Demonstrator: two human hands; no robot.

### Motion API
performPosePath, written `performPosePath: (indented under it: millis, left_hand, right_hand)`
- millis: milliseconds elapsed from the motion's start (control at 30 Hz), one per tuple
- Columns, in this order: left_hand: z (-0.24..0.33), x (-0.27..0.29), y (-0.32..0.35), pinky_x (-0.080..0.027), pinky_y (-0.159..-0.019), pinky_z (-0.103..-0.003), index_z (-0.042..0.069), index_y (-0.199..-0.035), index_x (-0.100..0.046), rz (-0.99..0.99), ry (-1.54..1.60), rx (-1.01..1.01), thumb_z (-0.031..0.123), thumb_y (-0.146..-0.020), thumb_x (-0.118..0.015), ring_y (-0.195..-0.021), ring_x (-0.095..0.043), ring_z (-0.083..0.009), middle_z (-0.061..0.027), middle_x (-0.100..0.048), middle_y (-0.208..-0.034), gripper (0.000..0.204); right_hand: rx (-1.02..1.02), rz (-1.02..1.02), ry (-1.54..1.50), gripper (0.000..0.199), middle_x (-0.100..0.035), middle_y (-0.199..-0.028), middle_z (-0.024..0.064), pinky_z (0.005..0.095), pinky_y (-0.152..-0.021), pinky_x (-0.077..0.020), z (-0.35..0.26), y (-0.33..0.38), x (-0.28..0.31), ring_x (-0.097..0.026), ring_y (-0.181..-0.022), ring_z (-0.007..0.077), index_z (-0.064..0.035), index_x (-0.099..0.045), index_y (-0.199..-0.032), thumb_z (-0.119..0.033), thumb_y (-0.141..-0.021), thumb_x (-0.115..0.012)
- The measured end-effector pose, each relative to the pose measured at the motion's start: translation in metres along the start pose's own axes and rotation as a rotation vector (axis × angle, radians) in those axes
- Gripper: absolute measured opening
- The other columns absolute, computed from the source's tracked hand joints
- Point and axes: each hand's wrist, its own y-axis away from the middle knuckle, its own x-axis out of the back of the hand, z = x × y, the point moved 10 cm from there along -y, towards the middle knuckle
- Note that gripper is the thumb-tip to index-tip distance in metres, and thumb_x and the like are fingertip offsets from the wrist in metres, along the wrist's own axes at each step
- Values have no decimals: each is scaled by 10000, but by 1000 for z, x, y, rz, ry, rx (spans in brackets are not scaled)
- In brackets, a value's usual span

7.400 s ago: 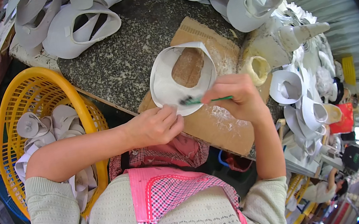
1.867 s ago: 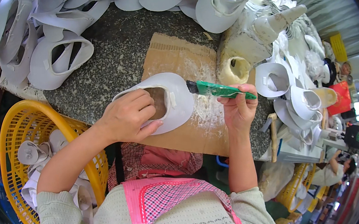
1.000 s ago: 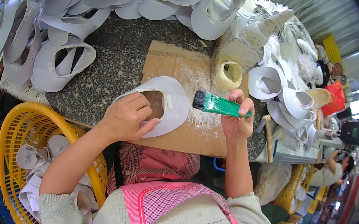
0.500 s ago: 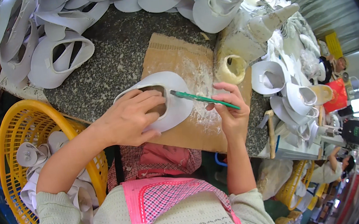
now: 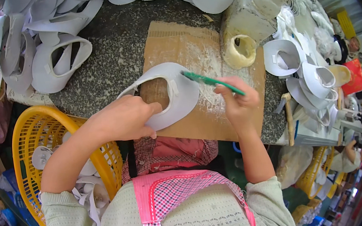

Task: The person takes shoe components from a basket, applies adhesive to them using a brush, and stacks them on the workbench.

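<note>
A white visor-shaped piece (image 5: 183, 95) with an oval opening lies on a sheet of brown cardboard (image 5: 206, 130). My left hand (image 5: 129, 117) is closed on its near left rim, with the thumb below and the other fingers at the opening. In my right hand (image 5: 241, 102) is a thin green-handled brush (image 5: 213, 82), pinched between thumb and fingers. The brush's dark tip is over the far right part of the piece's brim; whether it touches cannot be told. A small white tab shows beside the opening.
Beyond the cardboard stands a crusted container with a cream-coated round mouth (image 5: 240, 51). White visor-shaped pieces (image 5: 60, 60) pile up at the back, left and right. A yellow basket (image 5: 56, 118) with white scraps stands left of the speckled tabletop (image 5: 121, 43). Other people work at both sides.
My left hand has drawn back from over the opening to the near left rim. The brush tip has moved from the opening's edge outward onto the brim. The whole view has shifted slightly.
</note>
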Motion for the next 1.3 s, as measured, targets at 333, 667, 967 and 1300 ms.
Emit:
performPosePath:
  millis: [333,667,967,1300]
  left_hand:
    - [-13,55,14,-457,-607,-241,-5,-942,-585,115,687,-52,95,-627,-702,-674,-599,-129,-105,-626,-720,350]
    - [-11,2,12,-452,-651,-219,-8,-975,-586,-151,860,73,98,-668,-704,-729,-585,-87,-73,-646,-810,346]
    - [-23,-18,9,-456,-689,-236,-3,-952,-597,-115,909,80,133,-691,-697,-760,-584,-91,-70,-641,-814,310]
    - [-56,51,36,-444,-574,-200,14,-876,-581,712,1451,-213,85,-735,-632,-621,-560,-76,-38,-615,-762,166]
  right_hand:
    - [-236,507,-130,106,-581,-642,42,197,-480,-387,50,-17,111,-505,-535,74,25,-603,-808,-80,-790,-610]
    - [-119,282,306,55,-578,-645,90,244,-484,-395,68,-58,89,-528,-525,155,-24,-605,-757,-61,-735,-639]
    - [-4,414,-64,87,-629,-752,111,248,-580,-444,56,-12,130,-577,-637,161,27,-613,-810,16,-723,-614]
    - [-466,539,-869,146,-595,-705,86,234,-496,-445,116,47,74,-543,-525,144,-3,-552,-862,-136,-814,-587]
